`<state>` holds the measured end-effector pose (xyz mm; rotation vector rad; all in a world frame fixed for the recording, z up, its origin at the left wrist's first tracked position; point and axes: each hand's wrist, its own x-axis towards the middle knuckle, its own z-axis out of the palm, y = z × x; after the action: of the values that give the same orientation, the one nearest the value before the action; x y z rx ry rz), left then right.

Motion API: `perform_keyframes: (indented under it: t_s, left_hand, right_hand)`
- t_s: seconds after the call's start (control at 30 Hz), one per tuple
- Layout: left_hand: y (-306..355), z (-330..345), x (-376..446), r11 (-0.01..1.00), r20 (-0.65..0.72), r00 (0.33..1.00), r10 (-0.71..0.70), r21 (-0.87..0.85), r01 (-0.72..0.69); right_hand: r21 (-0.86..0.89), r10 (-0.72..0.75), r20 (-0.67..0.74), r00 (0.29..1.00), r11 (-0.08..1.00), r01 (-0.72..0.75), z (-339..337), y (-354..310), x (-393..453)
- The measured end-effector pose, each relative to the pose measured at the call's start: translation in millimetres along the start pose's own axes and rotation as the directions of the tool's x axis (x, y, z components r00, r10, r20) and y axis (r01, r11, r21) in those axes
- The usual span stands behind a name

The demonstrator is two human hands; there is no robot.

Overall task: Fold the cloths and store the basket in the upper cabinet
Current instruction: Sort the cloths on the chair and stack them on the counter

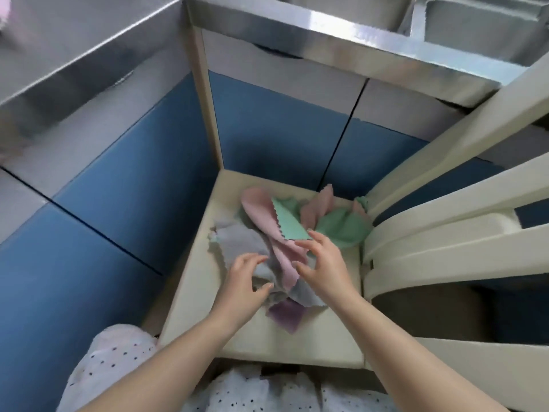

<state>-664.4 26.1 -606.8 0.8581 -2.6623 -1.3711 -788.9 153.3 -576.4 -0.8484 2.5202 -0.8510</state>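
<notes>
A loose heap of small cloths lies on a cream tabletop [312,337]: a grey cloth [240,242], a pink cloth [261,209], a green cloth [341,227] and a purple cloth [286,315] at the near side. My left hand [245,282] hovers over the grey cloth with its fingers spread and curled. My right hand [322,263] reaches over the pink cloth, fingers apart, fingertips touching the pile. Neither hand grips anything. I see no basket.
A cream slatted chair back [445,233] stands close on the right of the tabletop. Blue and grey cabinet fronts [118,179] run along the left and far side under a steel counter edge [326,28]. My dotted white clothing [118,367] is at the bottom.
</notes>
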Motion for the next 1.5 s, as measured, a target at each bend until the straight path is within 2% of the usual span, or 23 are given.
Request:
perform_keyframes:
  t_s: [0.17, 0.3, 0.43, 0.67, 0.73, 0.8, 0.9, 1.0, 1.07, 1.13, 1.2, 1.4, 1.43, 1.5]
  left_hand:
    - [-30.4, 46.2, 25.5, 0.976, 0.104, 0.994, 0.028, 0.213, -0.050]
    - [-52.6, 63.3, 54.3, 0.926, 0.101, 0.988, 0.117, 0.347, -0.146]
    - [-58.9, 63.2, 78.4, 0.903, 0.079, 0.980, 0.180, 0.382, -0.197]
    - [-51.9, 48.8, 99.7, 0.889, 0.113, 0.976, 0.187, 0.404, -0.217]
    - [-45.1, 37.7, 96.2, 0.905, 0.152, 0.973, 0.173, 0.365, -0.218]
    - [-32.6, 19.1, 90.0, 0.932, 0.162, 0.967, 0.196, 0.276, -0.235]
    - [-3.7, -16.7, 80.3, 0.941, 0.078, 0.947, 0.311, 0.116, -0.318]
    - [25.9, -46.0, 75.0, 0.911, -0.159, 0.898, 0.410, 0.017, -0.413]
    - [47.5, -65.1, 70.2, 0.870, -0.307, 0.832, 0.462, -0.024, -0.493]
    - [68.5, -82.2, 65.6, 0.832, -0.355, 0.782, 0.513, -0.021, -0.555]
    - [86.6, -96.7, 60.7, 0.789, -0.316, 0.742, 0.591, 0.035, -0.614]
    - [116.3, -119.4, 44.5, 0.602, -0.085, 0.598, 0.797, 0.200, -0.773]
    - [117.6, -121.5, 41.0, 0.583, -0.046, 0.587, 0.809, 0.202, -0.787]
    - [118.0, -124.3, 30.9, 0.601, 0.008, 0.606, 0.795, 0.119, -0.790]
  right_hand:
    - [-0.033, -0.054, -0.002, 0.999, 0.998, 0.054, 37.6, 33.8, 24.0]
    - [-0.073, -0.113, -0.056, 0.992, 0.991, 0.109, 51.4, 53.5, 42.3]
    - [-0.077, -0.164, -0.123, 0.979, 0.985, 0.155, 51.7, 59.1, 58.9]
    - [0.009, -0.085, -0.226, 0.970, 0.996, 0.089, 38.9, 38.9, 78.2]
    - [0.098, -0.047, -0.257, 0.965, 0.992, 0.075, 31.3, 32.4, 75.6]
    - [0.318, 0.007, -0.268, 0.963, 0.945, 0.082, 18.8, 21.7, 72.0]
    - [0.537, 0.023, -0.315, 0.949, 0.829, 0.158, -8.7, -3.9, 68.5]
    - [0.622, -0.012, -0.341, 0.940, 0.747, 0.236, -33.9, -24.8, 65.7]
    - [0.648, -0.060, -0.346, 0.936, 0.706, 0.285, -53.8, -43.0, 57.8]
    - [0.655, -0.090, -0.343, 0.935, 0.691, 0.307, -73.6, -59.8, 47.0]
    - [0.679, -0.130, -0.329, 0.935, 0.656, 0.331, -90.6, -73.9, 34.6]
    - [0.729, -0.299, -0.269, 0.915, 0.558, 0.397, -115.5, -97.6, 1.4]
    - [0.752, -0.317, -0.254, 0.914, 0.529, 0.393, -117.4, -100.2, -3.4]
    - [0.796, -0.352, -0.207, 0.913, 0.482, 0.366, -120.0, -105.8, -13.2]
